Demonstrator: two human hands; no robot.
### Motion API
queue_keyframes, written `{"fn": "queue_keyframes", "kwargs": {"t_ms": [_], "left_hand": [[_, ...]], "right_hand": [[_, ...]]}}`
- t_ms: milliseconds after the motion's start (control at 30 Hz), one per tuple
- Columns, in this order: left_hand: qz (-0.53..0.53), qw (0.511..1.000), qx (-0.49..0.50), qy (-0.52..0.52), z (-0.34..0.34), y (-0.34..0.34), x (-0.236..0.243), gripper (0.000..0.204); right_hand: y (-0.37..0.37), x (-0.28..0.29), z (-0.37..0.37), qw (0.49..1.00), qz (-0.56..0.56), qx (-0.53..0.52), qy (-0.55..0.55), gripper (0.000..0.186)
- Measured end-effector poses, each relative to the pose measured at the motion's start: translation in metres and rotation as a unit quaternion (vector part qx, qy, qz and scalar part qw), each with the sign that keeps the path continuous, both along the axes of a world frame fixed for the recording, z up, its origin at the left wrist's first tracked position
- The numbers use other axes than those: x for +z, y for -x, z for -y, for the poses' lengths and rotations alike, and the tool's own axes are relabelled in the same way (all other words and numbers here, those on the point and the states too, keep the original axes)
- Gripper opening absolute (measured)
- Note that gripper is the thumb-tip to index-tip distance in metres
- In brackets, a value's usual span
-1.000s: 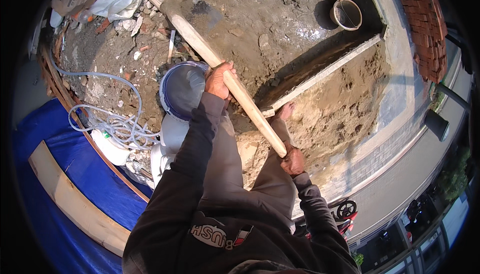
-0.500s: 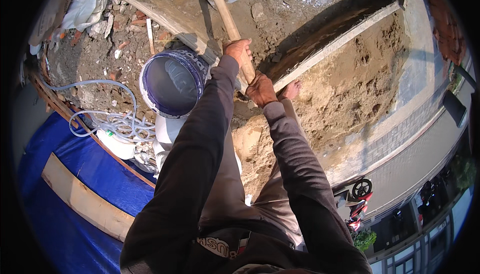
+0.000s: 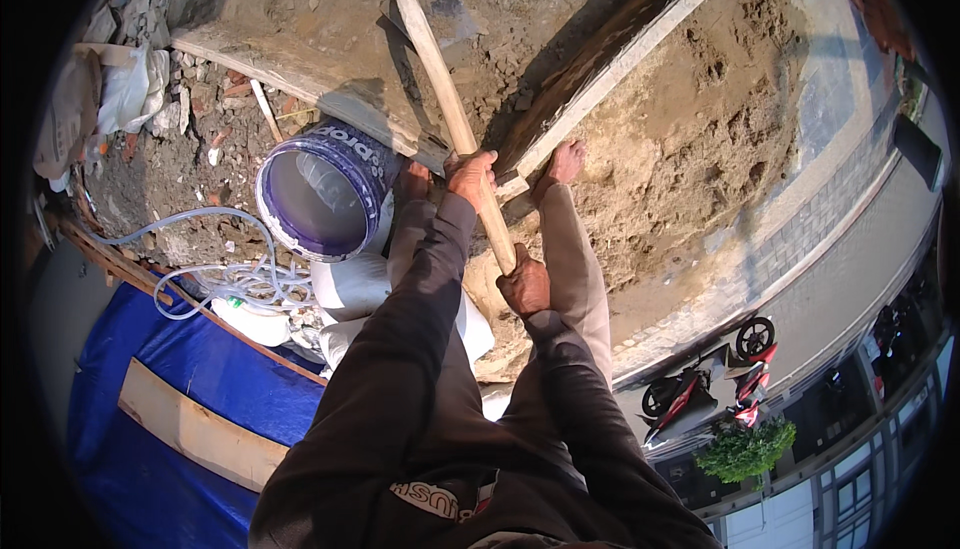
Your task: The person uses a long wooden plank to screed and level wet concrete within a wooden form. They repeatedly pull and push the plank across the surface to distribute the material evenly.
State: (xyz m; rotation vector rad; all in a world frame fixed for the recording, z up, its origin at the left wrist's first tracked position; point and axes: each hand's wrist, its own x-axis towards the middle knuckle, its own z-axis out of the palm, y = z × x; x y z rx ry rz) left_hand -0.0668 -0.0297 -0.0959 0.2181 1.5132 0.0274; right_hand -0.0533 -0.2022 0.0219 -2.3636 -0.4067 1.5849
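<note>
Gripping a long wooden handle point(image 3: 440, 74), the left hand point(image 3: 471, 179) is closed below its middle and the right hand point(image 3: 524, 283) is closed at its near end. The handle slants up between a left board point(image 3: 290, 84) and a right board point(image 3: 640, 64), its far tip over brown dirt point(image 3: 320, 9). The tool's head is hard to make out. The dirt seems partly worked, with lumps left, but how much is done I cannot tell. Leftward sit a purple bucket point(image 3: 370, 164), a clear looped hose point(image 3: 210, 212) and a blue tarp point(image 3: 230, 359).
</note>
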Motion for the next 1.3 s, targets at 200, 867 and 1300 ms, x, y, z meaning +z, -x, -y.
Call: {"fn": "queue_keyframes", "kwargs": {"t_ms": [200,867,1300], "left_hand": [[0.064,0.986,-0.046,-0.145,-0.073,-0.070,-0.013,0.029],[0.030,0.970,-0.237,0.049,0.013,-0.006,0.029,0.013],[0.078,0.959,-0.217,0.164,0.009,0.039,0.039,0.016]], "right_hand": [[-0.057,-0.072,-0.068,0.985,0.064,-0.026,-0.156,0.036],[0.027,0.028,-0.021,0.974,-0.091,-0.209,0.013,0.030],[0.039,0.083,-0.038,0.978,-0.129,-0.140,0.083,0.027]]}}
